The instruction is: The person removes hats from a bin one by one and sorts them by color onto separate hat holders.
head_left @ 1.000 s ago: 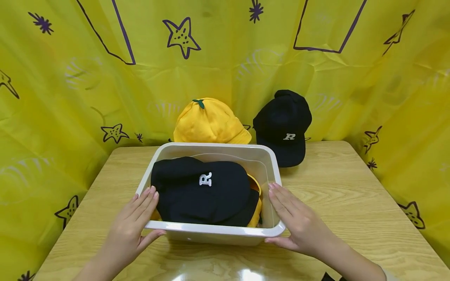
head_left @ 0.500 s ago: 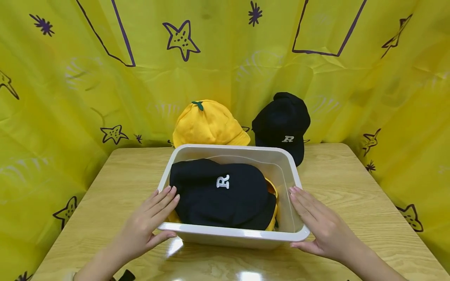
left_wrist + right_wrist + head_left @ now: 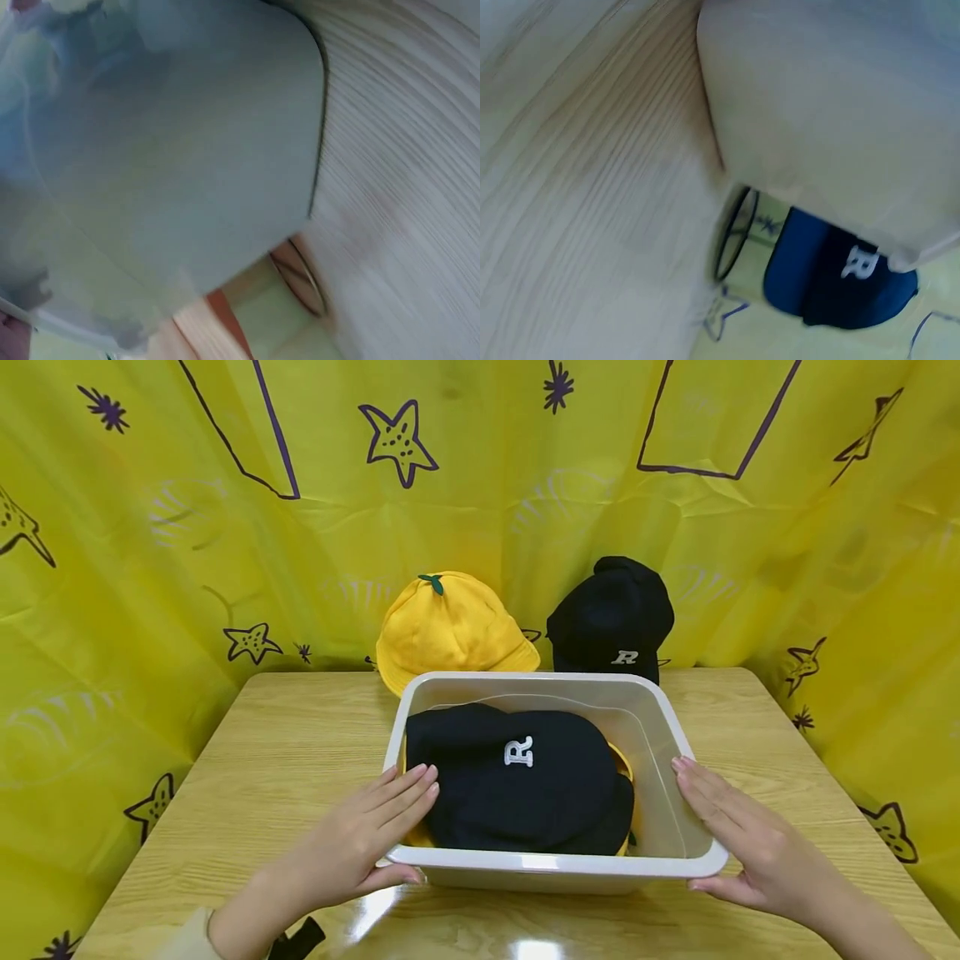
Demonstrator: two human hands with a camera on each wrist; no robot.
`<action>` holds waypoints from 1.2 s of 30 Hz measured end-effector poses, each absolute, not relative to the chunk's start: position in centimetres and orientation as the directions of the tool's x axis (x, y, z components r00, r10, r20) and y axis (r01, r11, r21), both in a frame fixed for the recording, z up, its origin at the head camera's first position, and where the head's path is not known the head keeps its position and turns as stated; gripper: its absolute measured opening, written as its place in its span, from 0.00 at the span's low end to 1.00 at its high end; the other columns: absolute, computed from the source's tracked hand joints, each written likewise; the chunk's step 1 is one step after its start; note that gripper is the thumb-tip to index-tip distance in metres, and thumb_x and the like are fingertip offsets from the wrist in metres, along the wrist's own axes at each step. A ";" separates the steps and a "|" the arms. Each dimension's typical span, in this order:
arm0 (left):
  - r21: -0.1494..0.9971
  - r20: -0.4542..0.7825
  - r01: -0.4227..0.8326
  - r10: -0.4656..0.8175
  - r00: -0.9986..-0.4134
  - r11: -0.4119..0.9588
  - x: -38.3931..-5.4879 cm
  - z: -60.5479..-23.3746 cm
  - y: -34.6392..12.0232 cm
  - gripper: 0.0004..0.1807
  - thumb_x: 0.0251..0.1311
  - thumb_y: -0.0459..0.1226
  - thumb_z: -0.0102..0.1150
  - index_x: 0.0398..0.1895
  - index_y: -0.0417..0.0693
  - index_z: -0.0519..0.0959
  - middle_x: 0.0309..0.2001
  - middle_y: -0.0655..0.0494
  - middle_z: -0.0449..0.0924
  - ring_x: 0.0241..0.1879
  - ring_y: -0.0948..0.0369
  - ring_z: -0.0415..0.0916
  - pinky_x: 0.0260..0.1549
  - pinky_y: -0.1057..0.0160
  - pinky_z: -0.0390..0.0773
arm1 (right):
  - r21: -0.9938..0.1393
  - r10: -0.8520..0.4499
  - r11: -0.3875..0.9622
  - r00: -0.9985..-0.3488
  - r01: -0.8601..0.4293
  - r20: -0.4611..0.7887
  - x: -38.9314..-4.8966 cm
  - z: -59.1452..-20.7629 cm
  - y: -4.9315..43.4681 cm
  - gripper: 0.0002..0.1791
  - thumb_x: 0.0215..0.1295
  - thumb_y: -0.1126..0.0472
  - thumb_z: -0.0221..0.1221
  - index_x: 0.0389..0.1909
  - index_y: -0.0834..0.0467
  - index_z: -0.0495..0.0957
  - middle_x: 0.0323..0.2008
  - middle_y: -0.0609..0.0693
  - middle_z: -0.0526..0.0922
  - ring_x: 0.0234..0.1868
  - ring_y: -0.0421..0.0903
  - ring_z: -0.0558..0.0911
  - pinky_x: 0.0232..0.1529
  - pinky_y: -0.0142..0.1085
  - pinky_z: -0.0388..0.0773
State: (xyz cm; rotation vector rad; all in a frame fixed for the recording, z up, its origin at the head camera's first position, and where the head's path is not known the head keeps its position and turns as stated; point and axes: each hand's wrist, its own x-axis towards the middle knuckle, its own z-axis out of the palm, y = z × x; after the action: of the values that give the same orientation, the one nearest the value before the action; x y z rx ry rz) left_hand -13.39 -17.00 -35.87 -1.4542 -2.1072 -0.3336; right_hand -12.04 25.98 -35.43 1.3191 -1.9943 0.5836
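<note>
White bin [image 3: 555,862] stands on the tabletop [image 3: 300,735], long axis left to right. Black cap [image 3: 525,802] inside lies the same way, rounded end pointing right. Left-hand grip [image 3: 356,835] and right-hand grip [image 3: 757,852]: fingers straight, thumbs spread, touching the bin's sides at its near corners. Right wrist view shows the far cap's brim [image 3: 787,262]; head view hides it behind the bin.

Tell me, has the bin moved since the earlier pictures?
Yes, to the right. In the head view, the bin now covers more of the black cap behind it, which has stayed put.
</note>
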 end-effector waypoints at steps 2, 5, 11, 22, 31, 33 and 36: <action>-0.100 0.561 0.914 0.781 -0.275 0.394 -13.2 -35.9 -16.2 0.37 0.70 0.57 0.36 0.60 0.30 0.69 0.63 0.38 0.68 0.66 0.49 0.63 0.69 0.57 0.53 | -0.017 -0.618 0.373 -0.262 -0.928 0.741 -12.0 -35.3 26.6 0.45 0.64 0.38 0.53 0.57 0.80 0.66 0.62 0.70 0.68 0.69 0.49 0.63 0.68 0.30 0.56; -0.093 0.552 0.909 0.781 -0.293 0.407 -13.1 -35.9 -15.1 0.37 0.70 0.57 0.36 0.61 0.31 0.68 0.64 0.38 0.67 0.66 0.49 0.63 0.69 0.57 0.52 | -0.006 -0.610 0.353 -0.236 -0.935 0.756 -12.2 -35.1 27.2 0.44 0.65 0.40 0.53 0.57 0.80 0.65 0.62 0.70 0.68 0.69 0.50 0.63 0.68 0.31 0.56; -0.112 0.559 0.903 0.778 -0.288 0.415 -13.2 -35.8 -13.7 0.37 0.70 0.57 0.37 0.62 0.31 0.67 0.63 0.39 0.68 0.65 0.49 0.64 0.68 0.55 0.55 | -0.007 -0.606 0.342 -0.227 -0.940 0.762 -12.4 -34.7 28.1 0.42 0.67 0.41 0.52 0.58 0.80 0.64 0.63 0.69 0.66 0.69 0.51 0.63 0.68 0.32 0.56; -0.116 0.557 0.902 0.779 -0.287 0.415 -13.1 -35.7 -12.9 0.35 0.69 0.55 0.40 0.61 0.32 0.69 0.63 0.39 0.69 0.64 0.49 0.66 0.68 0.55 0.54 | -0.039 -0.662 0.396 -0.314 -0.918 0.680 -12.0 -35.1 30.1 0.43 0.66 0.40 0.52 0.57 0.80 0.65 0.62 0.72 0.66 0.70 0.51 0.61 0.69 0.30 0.54; -0.123 0.520 0.901 0.800 -0.298 0.415 -13.0 -35.3 -12.9 0.37 0.69 0.57 0.38 0.62 0.31 0.67 0.64 0.38 0.67 0.66 0.49 0.63 0.69 0.57 0.52 | -0.012 -0.642 0.453 -0.336 -0.891 0.689 -11.3 -34.7 29.2 0.45 0.68 0.38 0.47 0.59 0.79 0.63 0.65 0.70 0.63 0.71 0.53 0.58 0.71 0.34 0.50; -0.119 0.497 0.908 0.815 -0.297 0.403 -13.0 -35.1 -13.0 0.39 0.70 0.58 0.32 0.64 0.29 0.64 0.65 0.36 0.65 0.68 0.49 0.59 0.70 0.58 0.49 | -0.013 -0.641 0.463 -0.346 -0.886 0.685 -11.1 -34.5 28.8 0.45 0.67 0.37 0.47 0.60 0.79 0.64 0.66 0.68 0.63 0.72 0.52 0.57 0.71 0.34 0.49; -0.101 0.472 0.919 0.832 -0.292 0.380 -13.2 -34.8 -13.1 0.42 0.70 0.59 0.23 0.66 0.28 0.60 0.66 0.34 0.62 0.70 0.47 0.54 0.71 0.60 0.46 | -0.005 -0.639 0.469 -0.343 -0.883 0.688 -11.0 -34.5 28.2 0.44 0.68 0.37 0.47 0.59 0.78 0.64 0.66 0.66 0.63 0.72 0.52 0.58 0.72 0.35 0.48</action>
State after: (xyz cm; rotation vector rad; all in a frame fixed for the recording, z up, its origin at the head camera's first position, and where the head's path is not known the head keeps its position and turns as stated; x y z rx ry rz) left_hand -13.24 -13.09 -34.80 -1.5086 -2.1955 -0.2613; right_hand -10.99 28.17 -34.51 1.2585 -2.0976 0.5083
